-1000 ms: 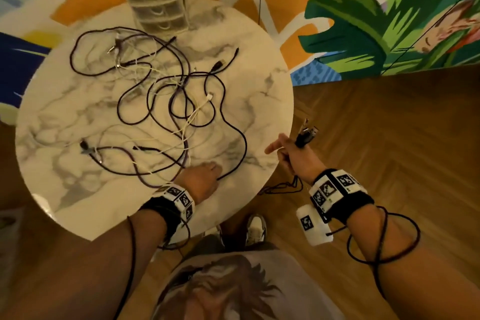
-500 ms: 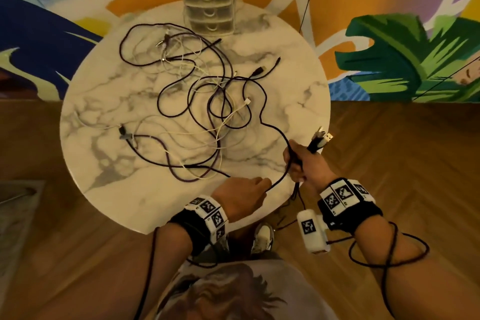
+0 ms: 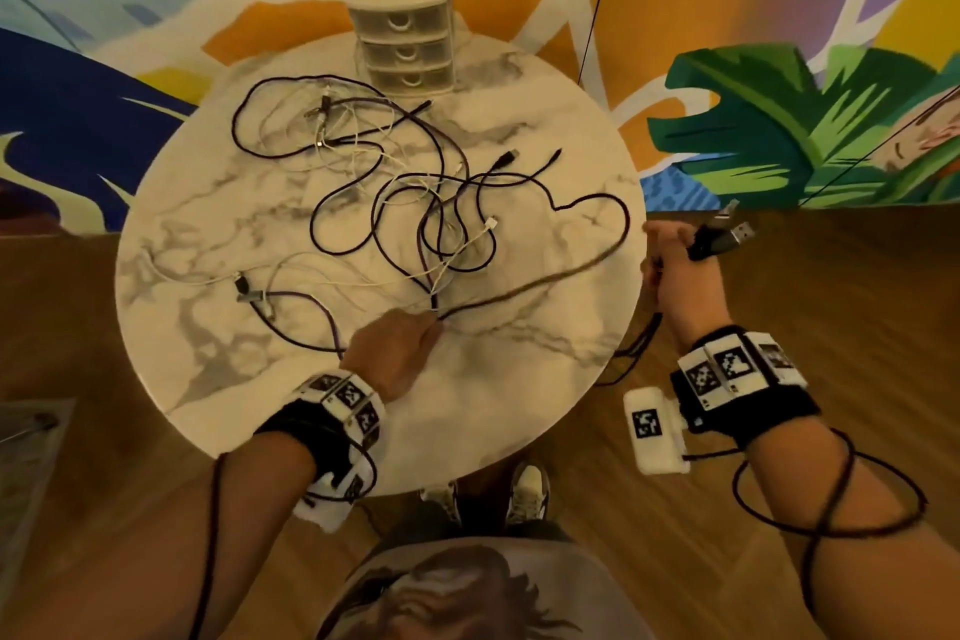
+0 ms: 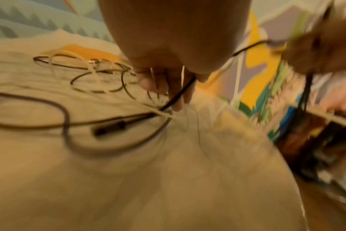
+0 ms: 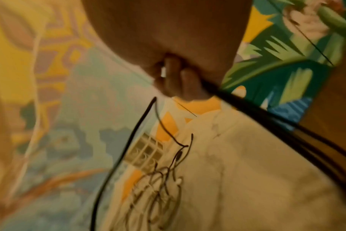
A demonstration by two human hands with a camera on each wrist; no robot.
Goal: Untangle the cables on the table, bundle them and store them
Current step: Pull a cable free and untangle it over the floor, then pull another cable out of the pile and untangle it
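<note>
Round table (image 3: 519,379): white marble-look top with grey veining, smooth, faintly glossy. Dark cables (image 3: 395,203): matt sheath, apparently braided, purple-black; white cables (image 3: 363,156): thin, smooth plastic-looking sheath. USB plugs (image 3: 737,233) at right hand (image 3: 680,286): bright metal shells on black plastic bodies. Drawer unit (image 3: 402,23): pale translucent plastic. Floor (image 3: 831,301): wood, herringbone pattern, satin finish. Wristbands (image 3: 737,379): black cloth with white plastic marker blocks.
</note>
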